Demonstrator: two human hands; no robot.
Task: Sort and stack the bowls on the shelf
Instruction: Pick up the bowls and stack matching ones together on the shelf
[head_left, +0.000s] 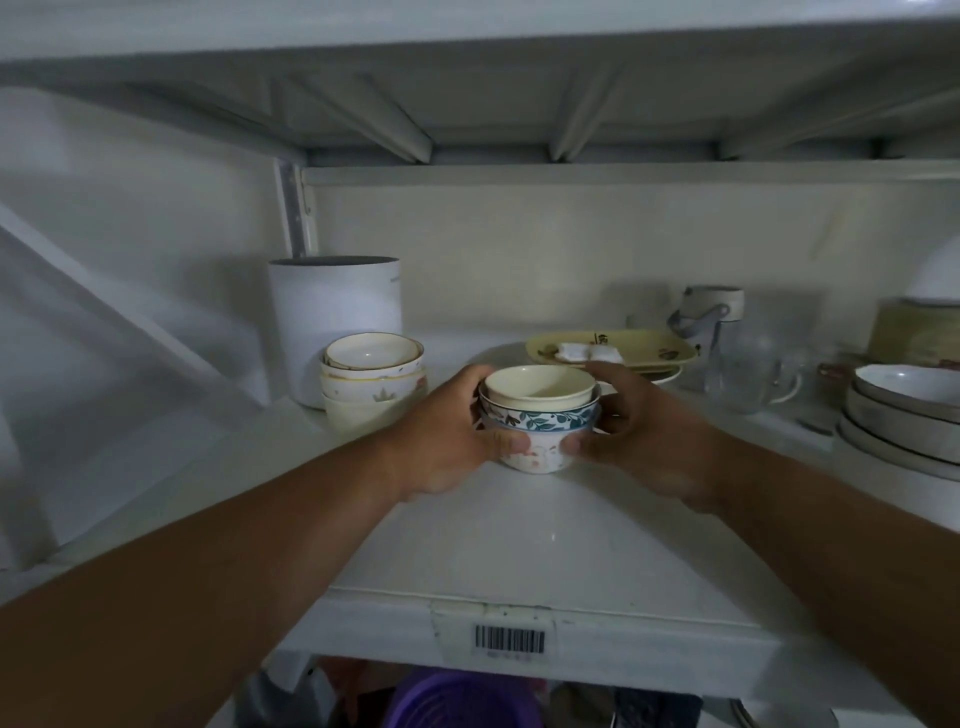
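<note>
Grey plates (904, 421) cut off at right.

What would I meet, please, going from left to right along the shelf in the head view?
White canister → cream bowl stack → left hand → held bowl stack → right hand → glass mug → grey bowl stack.

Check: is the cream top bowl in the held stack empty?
Empty: the cream top bowl shows a bare inside, upright in the stack.
</note>
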